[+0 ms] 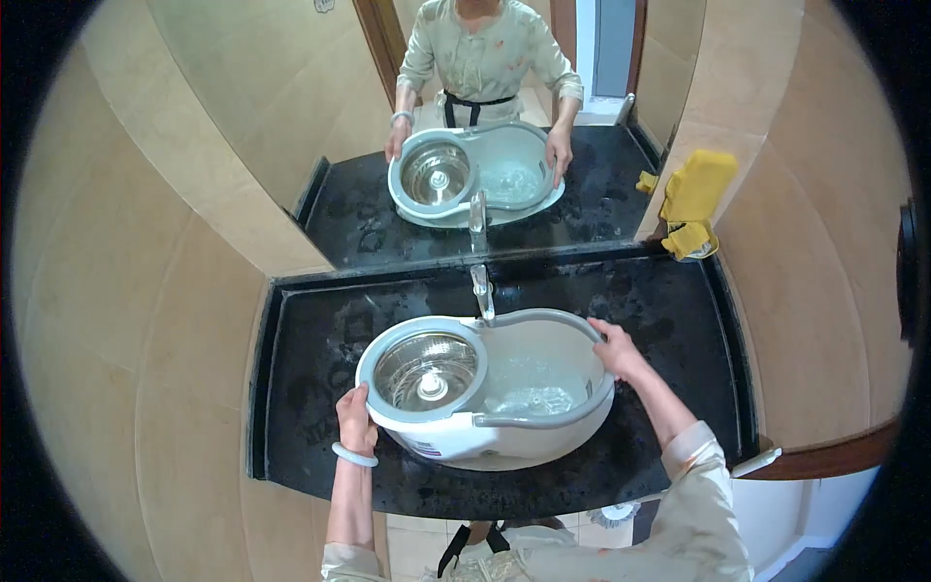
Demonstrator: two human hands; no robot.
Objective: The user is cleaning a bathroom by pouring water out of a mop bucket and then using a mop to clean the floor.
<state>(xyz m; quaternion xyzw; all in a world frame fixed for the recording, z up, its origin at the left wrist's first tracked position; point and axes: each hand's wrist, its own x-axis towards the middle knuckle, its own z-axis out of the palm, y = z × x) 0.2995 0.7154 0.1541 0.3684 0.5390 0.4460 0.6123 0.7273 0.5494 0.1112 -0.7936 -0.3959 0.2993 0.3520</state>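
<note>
A white and grey spin-mop bucket [538,440] sits under the chrome faucet [481,291] on the black countertop washbasin surface. Its left part holds a perforated metal spin basket [429,364] with a white plastic hub; water lies in the open right part. My left hand [355,422], with a pale bangle on the wrist, grips the bucket's left rim. My right hand [614,349] grips the grey rim at the right, the fingertips on its upper side. The hidden undersides of both hands cannot be seen.
Behind the black counter [320,327] a mirror [291,87] reflects the bucket and my arms. A yellow holder [694,196] with a yellow cloth is on the right wall. Tiled walls flank the counter. A round white mop head [613,515] shows on the floor below.
</note>
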